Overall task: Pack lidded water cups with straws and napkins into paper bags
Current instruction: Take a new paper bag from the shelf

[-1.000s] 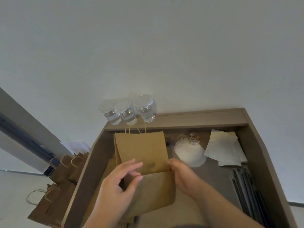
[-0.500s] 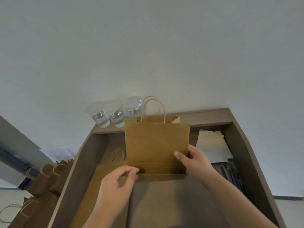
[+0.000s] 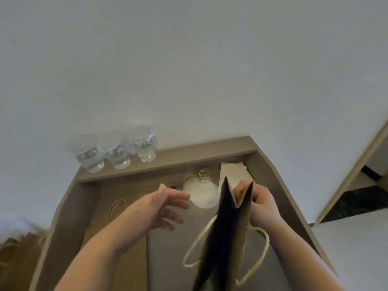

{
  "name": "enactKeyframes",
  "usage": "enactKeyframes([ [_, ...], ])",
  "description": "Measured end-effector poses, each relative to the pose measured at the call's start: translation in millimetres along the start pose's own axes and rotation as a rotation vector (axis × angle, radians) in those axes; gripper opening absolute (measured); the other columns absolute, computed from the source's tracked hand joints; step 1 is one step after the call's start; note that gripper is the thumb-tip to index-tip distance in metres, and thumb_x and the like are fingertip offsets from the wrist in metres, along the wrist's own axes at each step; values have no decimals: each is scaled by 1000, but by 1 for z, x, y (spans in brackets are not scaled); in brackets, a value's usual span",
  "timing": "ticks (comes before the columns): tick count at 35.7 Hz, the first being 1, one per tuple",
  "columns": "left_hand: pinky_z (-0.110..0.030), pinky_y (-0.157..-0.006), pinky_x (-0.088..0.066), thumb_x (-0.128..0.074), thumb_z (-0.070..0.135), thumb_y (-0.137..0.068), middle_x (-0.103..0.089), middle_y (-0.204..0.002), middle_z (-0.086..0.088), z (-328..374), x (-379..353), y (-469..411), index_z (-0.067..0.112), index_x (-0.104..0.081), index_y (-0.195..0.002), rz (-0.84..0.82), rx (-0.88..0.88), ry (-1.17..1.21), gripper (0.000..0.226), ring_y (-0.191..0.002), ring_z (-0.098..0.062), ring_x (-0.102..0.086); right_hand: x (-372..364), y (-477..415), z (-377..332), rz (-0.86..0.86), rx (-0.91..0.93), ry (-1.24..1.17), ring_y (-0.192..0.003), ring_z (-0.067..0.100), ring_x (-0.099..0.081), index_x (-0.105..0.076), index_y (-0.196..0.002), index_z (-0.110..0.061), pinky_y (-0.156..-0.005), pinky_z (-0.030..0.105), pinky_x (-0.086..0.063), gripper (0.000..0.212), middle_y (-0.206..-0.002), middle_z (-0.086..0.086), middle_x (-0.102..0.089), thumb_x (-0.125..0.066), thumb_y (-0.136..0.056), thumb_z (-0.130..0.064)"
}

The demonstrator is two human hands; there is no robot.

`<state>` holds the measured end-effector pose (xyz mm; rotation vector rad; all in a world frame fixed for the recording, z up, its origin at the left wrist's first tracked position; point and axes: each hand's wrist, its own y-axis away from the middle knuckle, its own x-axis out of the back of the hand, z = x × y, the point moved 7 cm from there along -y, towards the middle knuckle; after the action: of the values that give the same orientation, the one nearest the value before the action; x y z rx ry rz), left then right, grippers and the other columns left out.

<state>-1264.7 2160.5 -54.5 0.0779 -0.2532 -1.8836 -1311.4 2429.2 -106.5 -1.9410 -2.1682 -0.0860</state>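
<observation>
Roughly at the lower centre of the frame, a brown paper bag (image 3: 226,238) is held up edge-on above a wooden table (image 3: 69,217), still mostly folded, with a V-shaped crease at its upper end and a pale twine handle looping out on each side. The right hand (image 3: 262,206) grips the bag's right-hand panel near that upper end, fingers curled round the paper. The left hand (image 3: 161,206) hangs in the air just left of the bag, not touching it, with fingers loosely spread and holding nothing. Three clear cups of water (image 3: 117,152) with lids on stand in a row on the table's raised back ledge, in the upper left part of the frame, well apart from the bag. Between the hands, farther back on the table, lies a white round pile (image 3: 201,196) that looks like cup lids, with a small clear jar (image 3: 204,175) of coloured bits just behind it. White napkins (image 3: 233,173) lie right of the jar, partly hidden by the bag. More flat brown bags (image 3: 117,223) lie on the table under the left forearm.
</observation>
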Motion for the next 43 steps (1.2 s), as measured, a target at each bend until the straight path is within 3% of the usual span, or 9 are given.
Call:
enactKeyframes([
  [5,-29,-85,-61,-54,91,-77,-74,-114,14,10,-35,33,34,-70,-124,-317,-39,-249,76,-99,-13,-74,-21,16,-6,188,-91,79,-69,14,-67,-68,-77,-28,-71,43,-60,21,-75,-1,-67,-51,-81,-18],
  [7,-27,-75,-55,-57,88,-80,-69,-99,21,17,-40,42,34,-68,-118,-336,-87,-324,67,-86,-3,-68,-30,19,-9,230,-114,57,-68,15,-68,-69,-79,-28,-71,43,-61,19,-77,1,-68,-53,-85,-19],
  [11,-40,-90,-64,-69,67,-91,-71,-123,13,12,-28,51,40,-63,-132,-342,-22,-364,50,-107,-13,-74,-49,26,-12,239,-143,-37,-84,29,-77,-75,-86,-23,-84,58,-65,21,-89,9,-76,-65,-98,-8],
  [16,-21,-78,-61,-65,32,-85,-79,-95,12,4,-10,54,31,-72,-105,-208,-73,-466,21,-87,-4,-75,-69,35,-20,288,-160,-99,-99,33,-76,-77,-89,-24,-89,58,-63,26,-103,7,-78,-63,-99,-4],
  [22,-38,-97,-60,-77,28,-86,-79,-110,3,-9,13,54,19,-73,-119,-59,-91,-249,34,-106,-17,-74,-94,49,-76,261,-22,373,-112,-33,-45,-41,-138,-62,-80,10,-40,49,-120,-50,-48,-66,-96,-59],
  [25,-49,-98,-59,-80,45,-74,-78,-108,4,-7,26,54,24,-64,-126,21,-133,-257,58,-106,-21,-74,-111,58,-104,160,-162,313,-100,-10,-65,-40,-146,-52,-77,15,-52,88,-111,-25,-65,-45,-72,-99],
  [28,-37,-87,-64,-74,52,-86,-77,-105,19,2,32,57,49,-53,-129,103,-213,-384,48,-93,-2,-76,-145,72,-124,-96,-229,177,-97,2,-75,-54,-128,-60,-83,29,-63,83,-107,-12,-77,-44,-61,-108],
  [33,-18,-78,-60,-63,37,-94,-75,-98,25,16,39,68,54,-37,-144,182,-325,-478,59,-86,5,-73,-168,73,-120,-185,-269,247,-92,-8,-71,-62,-100,-58,-78,20,-56,9,-99,-25,-75,-60,-91,-56],
  [43,-34,-79,-64,-57,31,-94,-72,-86,14,2,52,63,56,-38,-140,152,-234,-647,56,-76,-4,-72,-146,75,-92,-160,-608,318,-77,32,-79,-72,-109,-7,-76,38,-69,41,-89,19,-80,-52,-110,-43],
])
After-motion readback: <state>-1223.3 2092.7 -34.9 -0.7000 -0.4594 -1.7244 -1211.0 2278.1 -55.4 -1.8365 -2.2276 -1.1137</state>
